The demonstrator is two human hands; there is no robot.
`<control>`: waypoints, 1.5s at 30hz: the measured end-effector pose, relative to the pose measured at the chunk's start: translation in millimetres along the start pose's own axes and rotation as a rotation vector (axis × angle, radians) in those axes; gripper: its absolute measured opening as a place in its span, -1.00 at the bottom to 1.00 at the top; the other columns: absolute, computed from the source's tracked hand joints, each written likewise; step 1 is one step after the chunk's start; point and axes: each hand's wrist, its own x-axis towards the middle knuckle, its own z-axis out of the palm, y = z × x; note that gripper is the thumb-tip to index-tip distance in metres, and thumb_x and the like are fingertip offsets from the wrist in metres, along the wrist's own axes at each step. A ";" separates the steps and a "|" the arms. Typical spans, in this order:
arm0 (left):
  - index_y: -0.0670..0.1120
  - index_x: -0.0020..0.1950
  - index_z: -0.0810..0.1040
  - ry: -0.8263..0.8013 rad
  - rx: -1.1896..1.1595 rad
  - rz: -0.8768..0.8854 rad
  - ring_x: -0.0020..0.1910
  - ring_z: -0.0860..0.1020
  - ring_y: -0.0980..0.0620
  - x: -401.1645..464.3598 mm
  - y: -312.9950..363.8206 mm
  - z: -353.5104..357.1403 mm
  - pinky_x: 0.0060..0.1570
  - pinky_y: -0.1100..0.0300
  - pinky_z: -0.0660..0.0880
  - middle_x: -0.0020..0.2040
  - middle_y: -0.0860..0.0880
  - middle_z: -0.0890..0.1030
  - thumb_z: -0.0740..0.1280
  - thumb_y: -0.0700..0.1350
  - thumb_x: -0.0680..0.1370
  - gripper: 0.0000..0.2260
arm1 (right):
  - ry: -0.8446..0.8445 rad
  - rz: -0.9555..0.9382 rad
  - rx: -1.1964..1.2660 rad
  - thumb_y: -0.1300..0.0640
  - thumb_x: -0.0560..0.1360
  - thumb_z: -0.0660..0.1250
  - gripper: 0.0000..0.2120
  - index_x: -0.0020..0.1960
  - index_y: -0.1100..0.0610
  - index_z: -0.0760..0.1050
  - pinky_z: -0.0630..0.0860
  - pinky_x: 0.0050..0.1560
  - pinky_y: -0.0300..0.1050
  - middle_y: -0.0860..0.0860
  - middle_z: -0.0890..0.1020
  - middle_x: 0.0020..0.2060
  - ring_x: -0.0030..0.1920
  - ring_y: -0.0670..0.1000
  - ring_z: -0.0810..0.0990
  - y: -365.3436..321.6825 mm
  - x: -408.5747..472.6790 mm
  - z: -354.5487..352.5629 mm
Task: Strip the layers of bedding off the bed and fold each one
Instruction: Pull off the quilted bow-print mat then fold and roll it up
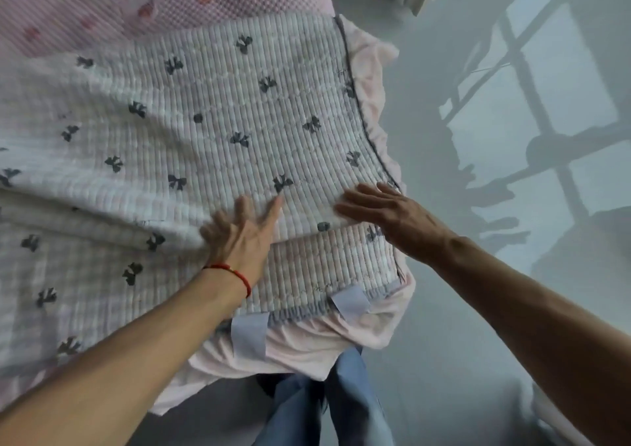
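Left hand (240, 237), right hand (386, 211), fingers spread.

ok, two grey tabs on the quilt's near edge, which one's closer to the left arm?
The grey tab beside the left forearm, hanging lower over the pink sheet. The other tab sits further right, near the quilt corner.

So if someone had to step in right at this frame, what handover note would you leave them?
Left hand: open, fingers spread flat on the quilted bow-print pad, blurred by motion.
Right hand: open, palm down on the same pad near its grey-trimmed right edge.
The pad lies on the bed with its near edge doubled over into a fold. Below it a pale pink sheet hangs bunched at the corner; a pink dotted layer shows at the far end.
Done: first fold of the pad seems started.
Left: finish folding the pad, then strip and fold the pink layers.
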 end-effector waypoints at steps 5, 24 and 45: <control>0.16 0.59 -0.40 -0.084 -0.025 -0.015 0.52 -0.06 -0.57 -59.3 35.2 31.4 0.43 -0.49 0.09 0.61 -0.27 -0.27 -0.10 -0.49 0.38 -0.05 | 0.016 0.046 0.039 0.22 0.62 0.13 -0.43 0.61 -0.07 0.24 0.09 0.62 0.22 0.00 0.27 0.60 0.62 0.14 0.16 -27.2 -73.9 28.8; -0.06 0.59 -0.43 0.101 -0.053 -0.028 0.50 -0.13 -0.58 -78.2 38.6 115.0 0.39 -0.54 0.10 0.56 -0.36 -0.35 0.06 -0.27 0.61 -0.25 | 0.159 0.374 -0.090 0.29 0.44 0.56 -0.46 0.38 0.08 0.58 0.49 0.34 0.35 -0.01 0.57 0.41 0.43 0.24 0.49 -72.8 -95.8 102.5; -0.07 0.61 0.24 0.369 -0.040 0.092 0.51 0.17 -0.47 -84.6 -33.4 147.8 0.38 -0.42 0.28 0.59 -0.22 0.21 -0.10 -0.52 0.39 -0.19 | -0.115 0.495 -0.354 0.08 0.44 0.42 -0.77 0.06 0.11 0.68 0.16 0.53 0.31 0.09 0.68 0.15 0.18 0.12 0.64 -118.6 -65.3 70.9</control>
